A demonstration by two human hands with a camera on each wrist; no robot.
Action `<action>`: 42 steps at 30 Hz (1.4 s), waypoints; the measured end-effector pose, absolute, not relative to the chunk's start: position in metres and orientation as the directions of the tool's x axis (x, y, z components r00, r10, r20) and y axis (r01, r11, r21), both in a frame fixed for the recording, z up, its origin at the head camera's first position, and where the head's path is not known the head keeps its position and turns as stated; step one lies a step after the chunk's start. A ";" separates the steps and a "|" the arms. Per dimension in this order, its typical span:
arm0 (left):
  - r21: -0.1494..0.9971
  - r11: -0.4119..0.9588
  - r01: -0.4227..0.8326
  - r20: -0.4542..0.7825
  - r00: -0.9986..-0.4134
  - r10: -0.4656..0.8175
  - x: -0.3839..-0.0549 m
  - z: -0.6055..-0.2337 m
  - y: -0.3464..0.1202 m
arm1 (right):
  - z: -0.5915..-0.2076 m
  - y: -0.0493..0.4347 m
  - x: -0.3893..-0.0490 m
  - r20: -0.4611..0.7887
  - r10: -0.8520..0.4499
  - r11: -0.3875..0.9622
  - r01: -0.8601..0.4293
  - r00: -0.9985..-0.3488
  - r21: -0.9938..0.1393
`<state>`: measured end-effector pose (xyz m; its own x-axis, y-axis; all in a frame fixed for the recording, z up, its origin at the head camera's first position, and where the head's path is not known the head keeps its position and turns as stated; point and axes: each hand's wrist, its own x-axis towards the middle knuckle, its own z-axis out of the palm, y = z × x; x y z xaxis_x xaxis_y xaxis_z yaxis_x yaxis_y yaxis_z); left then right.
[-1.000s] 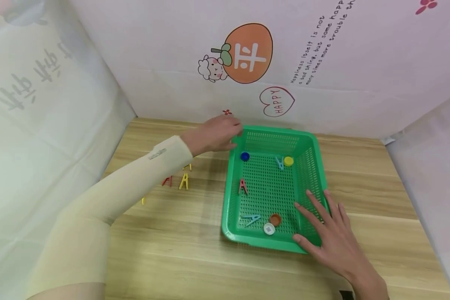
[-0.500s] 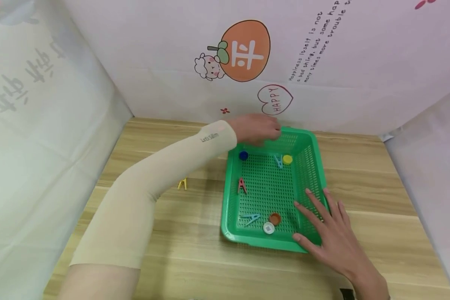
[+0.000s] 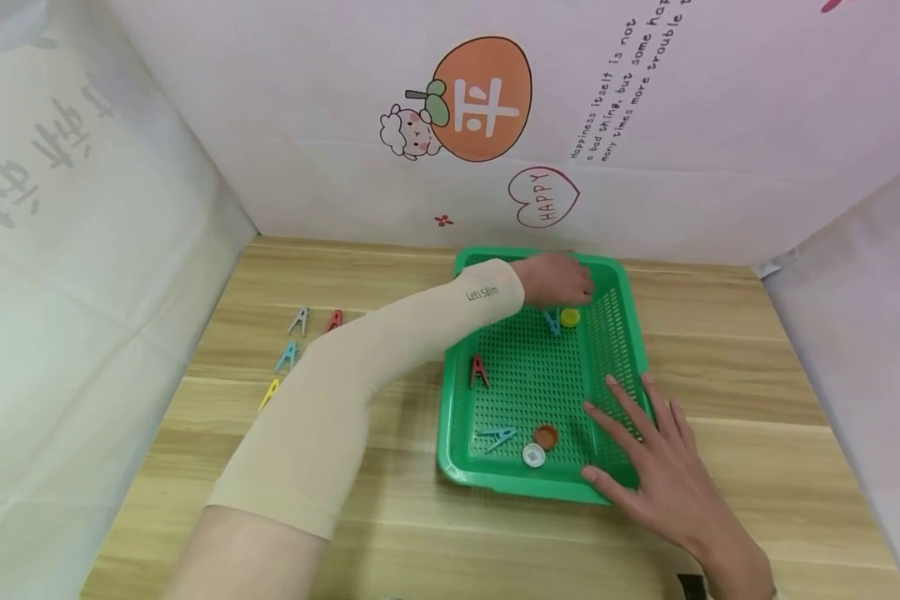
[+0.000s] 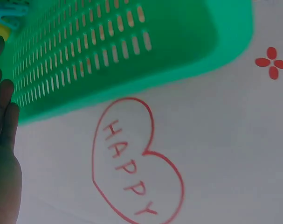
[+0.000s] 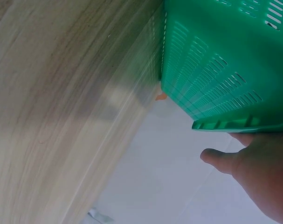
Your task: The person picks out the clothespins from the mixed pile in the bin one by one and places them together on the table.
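Note:
My left hand [image 3: 557, 280] reaches over the far part of a green plastic basket [image 3: 525, 492], above a blue clothespin [image 3: 552, 322] and a yellow bottle cap [image 3: 569, 317]. In the left wrist view its fingers [image 4: 8, 116] look loosely extended, and nothing shows between them. My right hand [image 3: 667, 479], fingers spread, rests on the basket's near right rim. Inside the basket also lie a red clothespin [image 3: 479, 371], another blue clothespin [image 3: 497, 437], a brown cap [image 3: 546, 437] and a white cap [image 3: 533, 455]. The left forearm hides the basket's far left corner.
On the wooden table [image 3: 390, 542], left of the basket, lie a grey clothespin [image 3: 299, 320], a red one [image 3: 334, 320], a light blue one [image 3: 287, 357] and a yellow one [image 3: 270, 393]. A printed white sheet [image 3: 330, 167] stands behind the basket.
My left hand has moved right, from the basket's far left rim across to above the yellow cap. The right hand stays on the rim. The sleeve now uncovers clothespins at left.

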<state>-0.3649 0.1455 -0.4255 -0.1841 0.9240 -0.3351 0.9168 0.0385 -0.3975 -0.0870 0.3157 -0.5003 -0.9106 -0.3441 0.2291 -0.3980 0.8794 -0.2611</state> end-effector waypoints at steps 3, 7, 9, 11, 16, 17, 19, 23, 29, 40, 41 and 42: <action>-0.426 0.007 0.905 -0.370 -0.181 0.911 -0.361 -0.436 0.153 | -0.500 0.315 -0.086 0.231 -0.342 0.881 -0.396 -0.911 -0.259; -0.449 0.000 0.894 -0.385 -0.194 0.902 -0.362 -0.444 0.158 | -0.500 0.315 -0.086 0.232 -0.338 0.883 -0.393 -0.912 -0.258; -0.458 0.016 0.889 -0.386 -0.215 0.897 -0.363 -0.448 0.159 | -0.500 0.314 -0.087 0.232 -0.338 0.884 -0.393 -0.912 -0.255; -0.455 0.036 0.890 -0.386 -0.233 0.893 -0.364 -0.451 0.160 | -0.499 0.313 -0.087 0.232 -0.341 0.884 -0.394 -0.911 -0.253; -0.422 0.074 0.904 -0.388 -0.254 0.886 -0.367 -0.455 0.160 | -0.499 0.312 -0.089 0.243 -0.348 0.879 -0.405 -0.906 -0.253; -0.415 0.079 0.907 -0.387 -0.254 0.886 -0.367 -0.455 0.159 | -0.499 0.312 -0.090 0.247 -0.348 0.878 -0.407 -0.904 -0.252; -0.406 0.082 0.910 -0.386 -0.252 0.887 -0.368 -0.454 0.159 | -0.498 0.312 -0.090 0.253 -0.350 0.877 -0.410 -0.902 -0.248; -0.404 0.060 0.913 -0.392 -0.232 0.890 -0.371 -0.455 0.156 | -0.498 0.313 -0.091 0.254 -0.352 0.877 -0.412 -0.901 -0.247; -0.382 0.062 0.922 -0.388 -0.221 0.895 -0.374 -0.461 0.154 | -0.499 0.314 -0.090 0.245 -0.351 0.877 -0.409 -0.904 -0.251; -0.401 0.029 0.916 -0.435 -0.218 0.873 -0.369 -0.462 0.145 | -0.498 0.315 -0.087 0.246 -0.350 0.880 -0.407 -0.904 -0.244; -0.405 0.027 0.914 -0.438 -0.220 0.872 -0.369 -0.462 0.144 | -0.498 0.315 -0.087 0.245 -0.349 0.881 -0.406 -0.905 -0.245; -0.403 0.029 0.915 -0.441 -0.222 0.870 -0.368 -0.461 0.143 | -0.498 0.315 -0.087 0.243 -0.349 0.881 -0.405 -0.905 -0.245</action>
